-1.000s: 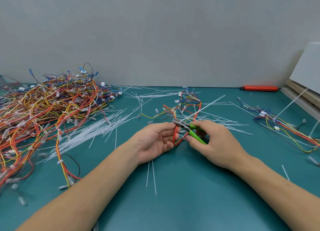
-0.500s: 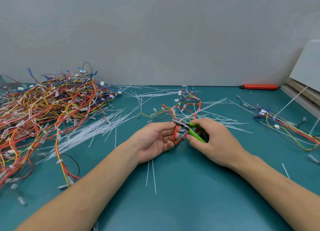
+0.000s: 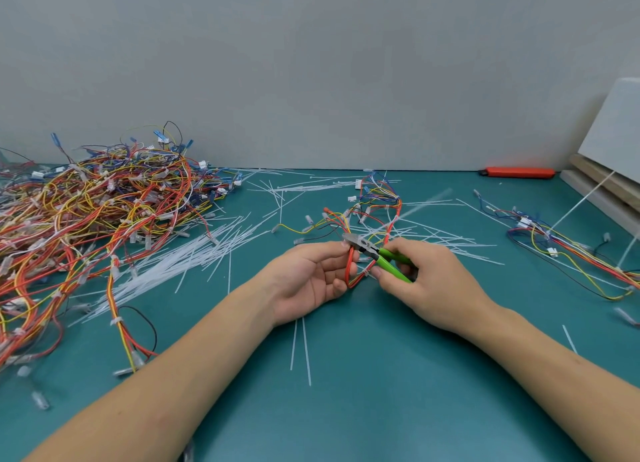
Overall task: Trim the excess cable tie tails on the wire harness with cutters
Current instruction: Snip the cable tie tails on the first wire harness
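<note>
A wire harness (image 3: 377, 212) of red, yellow, blue and black wires lies at the table's middle. My left hand (image 3: 311, 274) holds its red wire loop (image 3: 351, 271) between the fingertips, palm up. My right hand (image 3: 426, 281) grips the green-handled cutters (image 3: 381, 257), fingers curled round the handles. The cutter jaws sit at the top of the red loop, right at my left fingertips. A blurred white cable tie tail (image 3: 429, 201) slants up and to the right behind the harness.
A large heap of harnesses (image 3: 90, 219) fills the left of the teal table (image 3: 381, 409). Loose white cable ties (image 3: 180, 260) lie scattered around. Another harness (image 3: 568, 250) lies at the right. An orange knife (image 3: 517, 172) and stacked boards (image 3: 609, 184) stand at the back right.
The long white tie tail behind the harness has gone from sharp to blurred, in motion. The cutter jaws stay at the red loop. Both hands have barely shifted.
</note>
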{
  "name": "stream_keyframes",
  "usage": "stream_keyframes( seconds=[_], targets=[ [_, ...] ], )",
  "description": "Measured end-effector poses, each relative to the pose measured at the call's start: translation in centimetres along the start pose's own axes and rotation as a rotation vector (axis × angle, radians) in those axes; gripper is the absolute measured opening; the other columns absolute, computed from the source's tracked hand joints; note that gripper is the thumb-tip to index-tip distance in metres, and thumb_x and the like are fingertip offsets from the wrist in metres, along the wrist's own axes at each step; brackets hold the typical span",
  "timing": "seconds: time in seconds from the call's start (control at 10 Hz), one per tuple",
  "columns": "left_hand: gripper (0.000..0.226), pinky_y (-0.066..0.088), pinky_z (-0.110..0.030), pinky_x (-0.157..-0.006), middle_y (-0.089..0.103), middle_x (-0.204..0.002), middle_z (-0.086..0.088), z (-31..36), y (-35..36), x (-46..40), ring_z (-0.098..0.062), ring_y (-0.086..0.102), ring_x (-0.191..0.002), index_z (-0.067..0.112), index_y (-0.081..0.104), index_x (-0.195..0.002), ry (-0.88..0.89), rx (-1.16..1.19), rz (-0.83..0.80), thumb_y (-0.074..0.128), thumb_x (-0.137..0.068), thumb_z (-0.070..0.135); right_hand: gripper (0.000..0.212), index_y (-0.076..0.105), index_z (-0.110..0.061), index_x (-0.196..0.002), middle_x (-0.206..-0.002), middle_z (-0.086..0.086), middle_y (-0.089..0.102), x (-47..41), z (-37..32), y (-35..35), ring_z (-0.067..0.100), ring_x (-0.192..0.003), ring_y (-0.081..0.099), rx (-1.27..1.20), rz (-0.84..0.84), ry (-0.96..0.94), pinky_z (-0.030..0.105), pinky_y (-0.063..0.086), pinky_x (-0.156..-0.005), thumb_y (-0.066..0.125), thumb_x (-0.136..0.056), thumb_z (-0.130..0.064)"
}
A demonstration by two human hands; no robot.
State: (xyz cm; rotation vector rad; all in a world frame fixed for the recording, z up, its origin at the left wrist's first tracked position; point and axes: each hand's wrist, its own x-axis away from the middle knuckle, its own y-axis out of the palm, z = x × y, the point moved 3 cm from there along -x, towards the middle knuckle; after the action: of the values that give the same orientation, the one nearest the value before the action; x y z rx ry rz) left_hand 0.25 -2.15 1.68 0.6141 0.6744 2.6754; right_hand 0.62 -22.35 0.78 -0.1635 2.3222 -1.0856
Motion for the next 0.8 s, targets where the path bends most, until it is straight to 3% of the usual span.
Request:
stream_keyframes(
  seconds=[0.2, 0.3, 0.4, 0.6, 0.8],
  targets=[
    [0.008, 0.046, -0.019, -0.048, 0.073, -0.082, -0.004, -0.01, 0.08, 0.01, -0.013, 0.068, -0.066, 0.015, 0.077, -0.073, 0.002, -0.008, -0.003, 0.071, -0.077, 0.016, 0.022, 0.062, -0.036, -0.097, -0.073, -0.013, 0.054, 0.03, 0.04, 0.13, 0.01, -0.071, 0.053, 0.004, 0.0, -0.002, 0.024, 0.04, -0.062, 0.063, -0.09, -0.057],
    [0.008, 0.046, -0.019, -0.048, 0.073, -0.081, -0.004, -0.03, 0.03, 0.02, -0.013, 0.068, -0.066, 0.015, 0.078, -0.073, 0.004, -0.016, -0.01, 0.072, -0.077, 0.017, 0.036, 0.066, -0.034, -0.112, -0.089, -0.016, 0.062, -0.02, -0.02, 0.13, 0.006, -0.084, 0.058, 0.005, 0.001, -0.001, 0.02, 0.042, -0.072, 0.062, -0.088, -0.059],
    [0.009, 0.046, -0.018, -0.048, 0.073, -0.081, -0.003, -0.02, 0.04, -0.03, -0.012, 0.068, -0.067, 0.014, 0.079, -0.072, 0.004, -0.023, -0.017, 0.072, -0.076, 0.017, 0.038, 0.066, -0.032, -0.117, -0.095, -0.017, 0.063, 0.03, -0.07, 0.07, 0.004, -0.088, 0.057, 0.003, 0.003, -0.006, 0.013, 0.036, -0.074, 0.064, -0.087, -0.057],
    [0.009, 0.046, -0.019, -0.048, 0.073, -0.081, -0.003, -0.09, -0.04, -0.07, -0.012, 0.068, -0.067, 0.014, 0.079, -0.072, -0.002, -0.02, -0.019, 0.072, -0.076, 0.018, 0.034, 0.067, -0.032, -0.115, -0.092, -0.014, 0.064, 0.01, -0.21, 0.03, 0.007, -0.086, 0.058, 0.013, 0.006, -0.001, 0.022, 0.043, -0.075, 0.066, -0.089, -0.054],
    [0.009, 0.046, -0.019, -0.048, 0.073, -0.08, -0.003, -0.01, -0.13, -0.1, -0.013, 0.068, -0.066, 0.015, 0.079, -0.071, -0.001, -0.011, -0.013, 0.072, -0.076, 0.016, 0.021, 0.062, -0.034, -0.095, -0.072, -0.014, 0.051, 0.02, -0.34, -0.09, 0.012, -0.067, 0.049, 0.017, 0.016, 0.002, 0.026, 0.037, -0.059, 0.063, -0.091, -0.055]
  ],
)
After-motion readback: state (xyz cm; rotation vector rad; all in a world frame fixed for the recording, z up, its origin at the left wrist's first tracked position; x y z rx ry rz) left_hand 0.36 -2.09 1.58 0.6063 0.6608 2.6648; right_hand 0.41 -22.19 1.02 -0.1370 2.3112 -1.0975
